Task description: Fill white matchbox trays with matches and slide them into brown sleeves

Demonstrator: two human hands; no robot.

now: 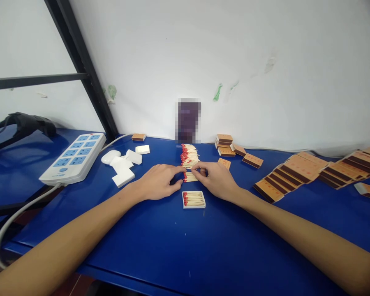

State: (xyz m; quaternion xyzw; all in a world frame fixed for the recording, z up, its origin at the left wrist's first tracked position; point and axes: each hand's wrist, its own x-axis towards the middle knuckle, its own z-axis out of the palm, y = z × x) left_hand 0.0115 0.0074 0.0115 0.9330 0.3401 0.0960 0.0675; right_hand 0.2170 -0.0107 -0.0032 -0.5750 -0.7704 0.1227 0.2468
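Note:
A column of loose wooden matches [189, 153] with red heads lies on the blue table, heads toward the left. My left hand [160, 181] has its index fingertip at the red heads of a few matches, with its thumb lower down beside them. From the other side, my right hand [217, 180] pinches the plain ends of matches between thumb and index finger. Fingertips partly hide the matches between the two hands. Just below lies a white matchbox tray [204, 205] holding a layer of matches, heads also at the left.
Closed matchboxes [224, 139] are stacked behind my right hand, and long rows of matchboxes [302, 167] fan out rightward. White empty trays [123, 176] lie left, near a white power strip [77, 158] with its cable. A black metal frame [89, 74] stands at the left.

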